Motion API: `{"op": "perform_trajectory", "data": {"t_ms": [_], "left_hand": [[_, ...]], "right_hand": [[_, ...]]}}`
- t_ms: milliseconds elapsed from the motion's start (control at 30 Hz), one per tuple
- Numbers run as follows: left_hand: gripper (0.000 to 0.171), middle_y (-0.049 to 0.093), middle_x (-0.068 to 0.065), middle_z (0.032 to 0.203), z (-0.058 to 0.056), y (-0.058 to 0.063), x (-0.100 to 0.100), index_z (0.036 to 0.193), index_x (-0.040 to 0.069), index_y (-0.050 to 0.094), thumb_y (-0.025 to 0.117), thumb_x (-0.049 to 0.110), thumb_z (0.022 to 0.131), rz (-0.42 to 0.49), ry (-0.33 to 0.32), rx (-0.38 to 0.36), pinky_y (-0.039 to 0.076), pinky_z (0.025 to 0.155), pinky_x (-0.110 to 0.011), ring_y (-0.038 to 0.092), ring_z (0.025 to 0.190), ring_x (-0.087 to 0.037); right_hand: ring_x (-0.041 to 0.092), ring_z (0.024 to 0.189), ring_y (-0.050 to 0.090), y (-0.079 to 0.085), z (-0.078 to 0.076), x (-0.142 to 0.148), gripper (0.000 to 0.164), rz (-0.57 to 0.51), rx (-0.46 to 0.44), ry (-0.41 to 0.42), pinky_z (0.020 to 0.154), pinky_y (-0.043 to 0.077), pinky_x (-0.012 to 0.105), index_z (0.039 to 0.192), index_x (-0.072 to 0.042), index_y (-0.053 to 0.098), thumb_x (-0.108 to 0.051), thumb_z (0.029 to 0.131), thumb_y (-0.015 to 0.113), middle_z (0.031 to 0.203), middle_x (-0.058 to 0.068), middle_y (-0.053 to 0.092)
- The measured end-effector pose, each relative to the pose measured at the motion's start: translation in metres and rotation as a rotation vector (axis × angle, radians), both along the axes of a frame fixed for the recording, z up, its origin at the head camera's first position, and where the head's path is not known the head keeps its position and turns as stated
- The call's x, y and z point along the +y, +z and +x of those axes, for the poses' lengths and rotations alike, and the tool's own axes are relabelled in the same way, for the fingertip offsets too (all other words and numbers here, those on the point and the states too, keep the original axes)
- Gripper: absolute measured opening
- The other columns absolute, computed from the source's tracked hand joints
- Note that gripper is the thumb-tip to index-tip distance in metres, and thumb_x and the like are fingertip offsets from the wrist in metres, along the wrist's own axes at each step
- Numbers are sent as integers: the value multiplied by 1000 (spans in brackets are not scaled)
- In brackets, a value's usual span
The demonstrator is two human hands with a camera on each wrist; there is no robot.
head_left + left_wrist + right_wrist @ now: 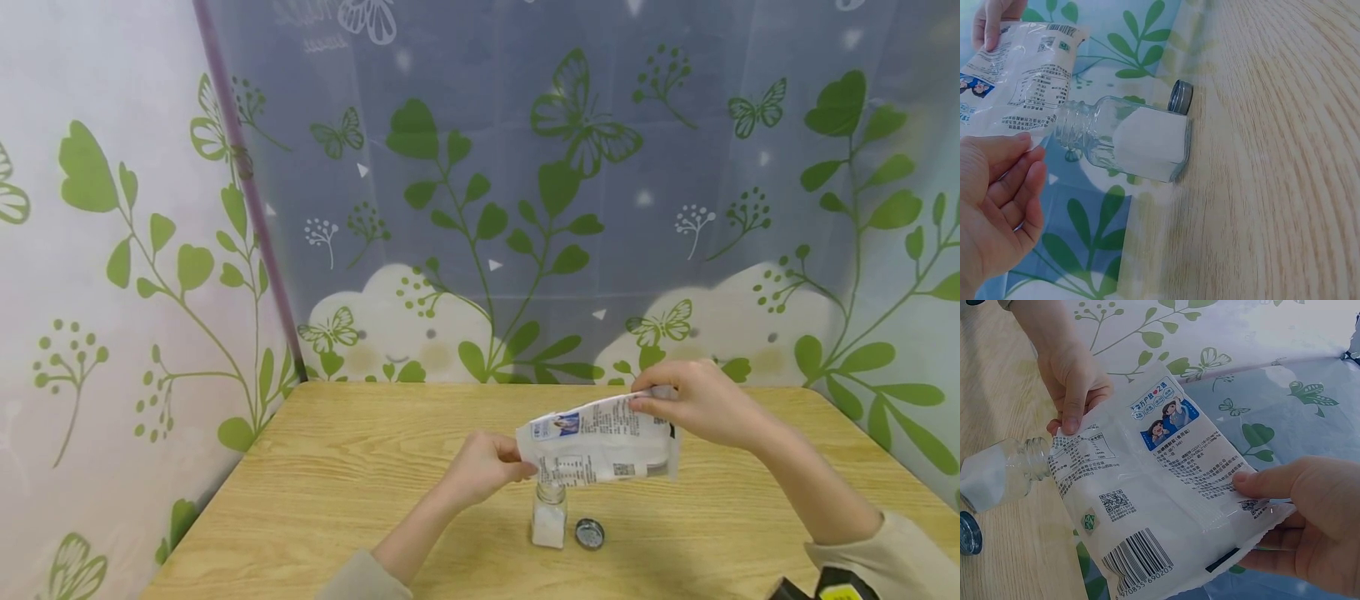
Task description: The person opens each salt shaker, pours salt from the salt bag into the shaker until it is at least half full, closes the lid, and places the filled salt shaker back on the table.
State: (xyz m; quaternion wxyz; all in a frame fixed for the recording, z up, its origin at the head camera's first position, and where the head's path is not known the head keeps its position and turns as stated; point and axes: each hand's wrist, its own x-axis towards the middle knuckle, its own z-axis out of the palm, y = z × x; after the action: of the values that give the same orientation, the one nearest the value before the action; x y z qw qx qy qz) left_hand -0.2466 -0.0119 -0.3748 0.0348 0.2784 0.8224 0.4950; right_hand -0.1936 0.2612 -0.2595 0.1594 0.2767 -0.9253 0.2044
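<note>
A white printed plastic packet (pixel 600 442) is held slanting over an open glass jar (pixel 550 517). My right hand (pixel 705 404) pinches the packet's upper right end between thumb and fingers. At the lower left corner, thumb and fingers of my left hand (pixel 483 468) pinch it right by the jar's mouth. In the left wrist view the packet's corner overlaps the jar's threaded neck (pixel 1072 125). White powder (pixel 1150 140) fills much of the jar, which stands upright on the table. Beside it lies a dark metal screw lid (pixel 589 533), its inner side up.
Everything stands on a wood-grain table (pixel 360 467). Printed curtains (pixel 465 208) with leaves and butterflies hang behind and at the sides. A black and yellow object (pixel 836 585) shows at the bottom right edge, near the right sleeve.
</note>
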Motion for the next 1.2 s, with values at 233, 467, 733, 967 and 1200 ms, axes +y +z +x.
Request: {"op": "perform_trajectory", "data": {"t_ms": [233, 467, 733, 967, 1200], "left_hand": [[5, 68, 3, 75, -1, -1, 0, 79, 8, 73, 70, 13, 79, -10, 2, -8, 48, 62, -28, 60, 69, -9], [7, 69, 0, 74, 0, 0, 0, 79, 6, 73, 72, 12, 78, 5, -6, 1, 47, 60, -27, 60, 68, -10], [6, 69, 0, 75, 0, 1, -1, 80, 6, 73, 71, 12, 78, 6, -6, -9, 48, 63, -29, 61, 70, -11], [6, 69, 2, 74, -1, 3, -2, 78, 9, 73, 71, 14, 79, -12, 8, -16, 47, 66, -32, 61, 71, -11], [7, 68, 2, 74, -1, 4, -3, 79, 7, 73, 71, 14, 79, -12, -2, -10, 47, 63, -29, 60, 69, -10]], "right_hand": [[3, 67, 55, 0, -1, 0, 7, 0, 3, 10, 57, 44, 25, 89, -14, 70, -18, 85, 67, 82, -8, 65], [3, 67, 54, 0, -1, 0, 6, -3, 1, 20, 57, 44, 25, 89, -14, 69, -19, 86, 67, 81, -9, 65], [2, 66, 54, 0, -1, 0, 6, -6, 18, 26, 57, 44, 25, 89, -14, 69, -18, 85, 67, 81, -9, 65], [1, 65, 54, 1, -1, -1, 6, -5, 30, 33, 57, 45, 25, 89, -13, 69, -17, 85, 67, 82, -9, 65], [1, 64, 53, 3, -1, -2, 6, -6, 26, 35, 56, 44, 25, 90, -13, 69, -17, 86, 67, 81, -9, 65]]}}
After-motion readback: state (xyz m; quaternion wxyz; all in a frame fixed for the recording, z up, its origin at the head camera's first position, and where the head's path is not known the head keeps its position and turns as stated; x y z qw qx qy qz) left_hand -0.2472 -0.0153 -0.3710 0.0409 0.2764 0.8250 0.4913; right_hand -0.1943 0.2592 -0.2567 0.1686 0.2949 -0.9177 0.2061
